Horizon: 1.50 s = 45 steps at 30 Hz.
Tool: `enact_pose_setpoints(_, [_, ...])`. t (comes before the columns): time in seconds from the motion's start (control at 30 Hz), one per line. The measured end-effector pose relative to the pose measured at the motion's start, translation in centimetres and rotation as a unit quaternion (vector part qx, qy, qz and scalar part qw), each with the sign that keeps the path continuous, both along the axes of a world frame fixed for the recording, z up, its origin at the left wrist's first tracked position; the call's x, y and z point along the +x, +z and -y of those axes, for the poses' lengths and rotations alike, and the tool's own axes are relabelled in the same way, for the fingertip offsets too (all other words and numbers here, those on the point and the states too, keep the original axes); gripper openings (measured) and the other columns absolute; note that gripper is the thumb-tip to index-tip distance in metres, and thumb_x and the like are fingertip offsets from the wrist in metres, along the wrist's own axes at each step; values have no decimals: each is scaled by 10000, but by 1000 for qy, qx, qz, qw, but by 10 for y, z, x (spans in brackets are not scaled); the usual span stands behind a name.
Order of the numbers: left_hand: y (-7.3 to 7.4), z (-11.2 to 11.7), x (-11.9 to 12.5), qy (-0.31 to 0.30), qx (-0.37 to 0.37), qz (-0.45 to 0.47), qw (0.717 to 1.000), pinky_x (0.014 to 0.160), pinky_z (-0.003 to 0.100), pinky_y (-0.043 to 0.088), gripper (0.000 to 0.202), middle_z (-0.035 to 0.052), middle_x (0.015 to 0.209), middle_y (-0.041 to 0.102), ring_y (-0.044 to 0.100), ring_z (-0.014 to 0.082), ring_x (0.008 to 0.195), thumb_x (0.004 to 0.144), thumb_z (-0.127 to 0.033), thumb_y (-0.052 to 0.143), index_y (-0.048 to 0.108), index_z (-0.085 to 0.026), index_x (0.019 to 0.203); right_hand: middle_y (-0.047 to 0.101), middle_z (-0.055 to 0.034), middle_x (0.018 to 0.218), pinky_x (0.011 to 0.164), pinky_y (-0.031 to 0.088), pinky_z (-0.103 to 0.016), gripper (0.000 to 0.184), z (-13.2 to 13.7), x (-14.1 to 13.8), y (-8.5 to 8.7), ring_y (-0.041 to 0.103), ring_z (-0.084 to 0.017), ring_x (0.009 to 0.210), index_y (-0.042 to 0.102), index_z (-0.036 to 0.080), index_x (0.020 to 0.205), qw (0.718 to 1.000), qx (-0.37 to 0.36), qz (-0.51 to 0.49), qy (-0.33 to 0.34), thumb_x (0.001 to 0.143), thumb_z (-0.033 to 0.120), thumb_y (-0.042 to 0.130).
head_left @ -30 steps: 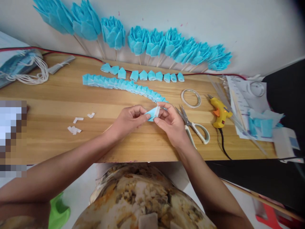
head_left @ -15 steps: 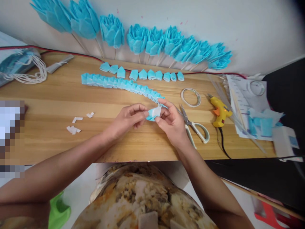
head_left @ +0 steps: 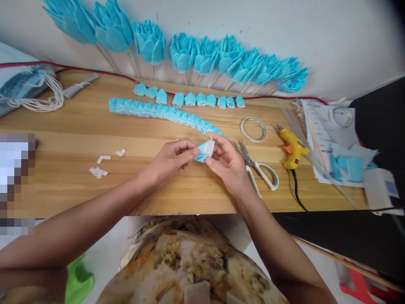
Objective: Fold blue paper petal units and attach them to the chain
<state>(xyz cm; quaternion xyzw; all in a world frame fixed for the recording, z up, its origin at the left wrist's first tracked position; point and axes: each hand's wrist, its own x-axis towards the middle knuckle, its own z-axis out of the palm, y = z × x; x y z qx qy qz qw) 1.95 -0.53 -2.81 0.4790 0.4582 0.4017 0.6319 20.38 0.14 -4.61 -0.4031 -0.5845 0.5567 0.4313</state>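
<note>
Between my two hands, above the wooden table, is a small folded blue fabric petal (head_left: 205, 150) with a whitish band on its right part. My left hand (head_left: 175, 157) pinches its left end between thumb and fingers. At the other end, my right hand (head_left: 226, 158) holds it, thumb below and index finger above. A long overlapping row of folded blue petals (head_left: 164, 112) runs just behind my hands. Farther back lies a line of separate blue petals (head_left: 190, 99). Scissors (head_left: 253, 162) with pale handles rest by my right hand, blades slightly apart.
Several blue fabric flowers (head_left: 182, 52) on sticks lean against the wall. A roll of tape (head_left: 253, 129) and a yellow glue gun (head_left: 291, 147) lie right; papers (head_left: 319, 126) sit beyond. White scraps (head_left: 98, 172) are left, with white cord (head_left: 52, 95) behind.
The petal has turned slightly in my fingers, showing more of its blue fold and less of the flat white part. Both hands keep nearly the same place.
</note>
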Motion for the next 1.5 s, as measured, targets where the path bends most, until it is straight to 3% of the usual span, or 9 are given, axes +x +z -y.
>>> enact_pose_setpoints(0.5, [6, 2, 1, -1, 26, -59, 998, 549, 232, 292, 238, -58, 604, 479, 379, 78, 546, 836, -383, 654, 597, -160, 774, 651, -22, 986, 877, 554, -348, 501, 1, 0, 2, 635, -170, 926, 565, 273, 1293, 1000, -6, -3, 0, 813, 288, 707])
enact_pose_setpoints(0.7, [3, 2, 3, -5, 36, -75, 997, 596, 233, 331, 210, -36, 679, 544, 437, 87, 608, 810, -350, 667, 614, -151, 769, 604, 5, 843, 742, 537, -314, 464, 0, 0, 1, 585, -157, 794, 590, 288, 1293, 999, 7, 35, -9, 836, 265, 666])
enact_pose_setpoints(0.83, [-1, 1, 1, -17, 13, -31, 999, 539, 228, 294, 209, -56, 597, 504, 395, 79, 542, 820, -358, 688, 627, -160, 805, 600, 6, 846, 724, 533, -298, 476, 0, 0, 1, 568, -148, 781, 598, 271, 1295, 998, 22, 47, -22, 823, 239, 656])
enact_pose_setpoints(1.03, [-2, 0, -2, 0, -29, 67, 997, 509, 229, 320, 235, -30, 599, 545, 452, 95, 534, 871, -389, 631, 646, -154, 879, 646, -9, 916, 837, 564, -338, 497, -1, 3, 0, 630, -165, 871, 593, 263, 1312, 998, 18, 38, -50, 820, 226, 653])
enact_pose_setpoints(1.3, [1, 0, 0, 22, 14, -44, 999, 527, 218, 339, 188, -53, 595, 513, 420, 80, 528, 808, -351, 671, 629, -169, 784, 640, -13, 915, 832, 558, -352, 451, -1, 2, 0, 619, -169, 856, 619, 270, 1275, 998, 12, 40, -43, 826, 269, 663])
enact_pose_setpoints(1.5, [3, 0, 1, 50, 6, -51, 997, 531, 220, 332, 187, -51, 579, 503, 405, 77, 527, 777, -338, 680, 621, -170, 718, 650, -16, 937, 802, 538, -337, 412, -1, 1, 0, 608, -167, 860, 649, 277, 1229, 999, 3, 23, -43, 817, 261, 671])
